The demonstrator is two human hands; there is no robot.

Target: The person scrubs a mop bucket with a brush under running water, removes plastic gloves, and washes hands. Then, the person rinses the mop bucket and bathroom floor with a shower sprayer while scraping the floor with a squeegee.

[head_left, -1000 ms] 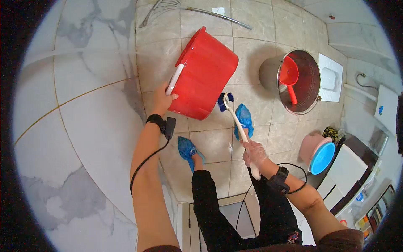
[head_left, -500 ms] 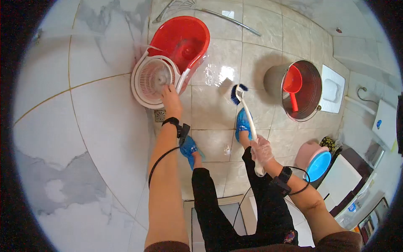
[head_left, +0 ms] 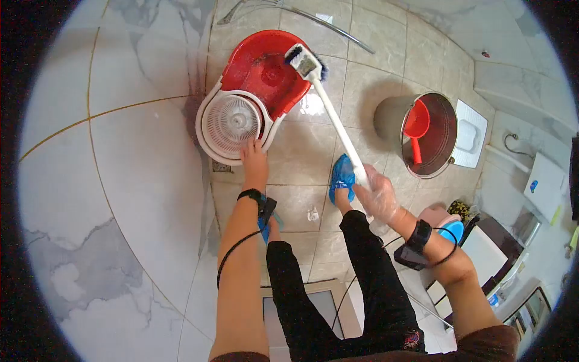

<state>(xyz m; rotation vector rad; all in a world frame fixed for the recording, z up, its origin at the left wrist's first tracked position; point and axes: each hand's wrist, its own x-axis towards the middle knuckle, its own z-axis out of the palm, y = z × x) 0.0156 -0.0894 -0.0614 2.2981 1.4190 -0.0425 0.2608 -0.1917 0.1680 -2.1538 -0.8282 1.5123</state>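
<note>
My right hand (head_left: 379,194), in a clear plastic glove, is closed around the long white handle of a scrub brush (head_left: 336,120). The brush head, with dark blue bristles, is over the right rim of a red mop bucket (head_left: 241,53); whether it touches the bucket I cannot tell. A white wringer basket (head_left: 224,128) sits in the bucket's near end. My bare left hand (head_left: 254,161) grips the near rim there, fingers hooked over the edge.
A metal pail (head_left: 389,120) holding a red dipper (head_left: 416,125) stands to the right, before a squat toilet (head_left: 469,133). A metal-handled tool (head_left: 329,25) lies beyond the bucket. Pink and blue basins (head_left: 449,232) sit by the right wall. A floor drain (head_left: 221,166) is near the bucket.
My right hand has swung the brush up and left, from above the floor near my foot to the bucket's rim. The bucket is tilted differently, and my left hand stays at its rim.
</note>
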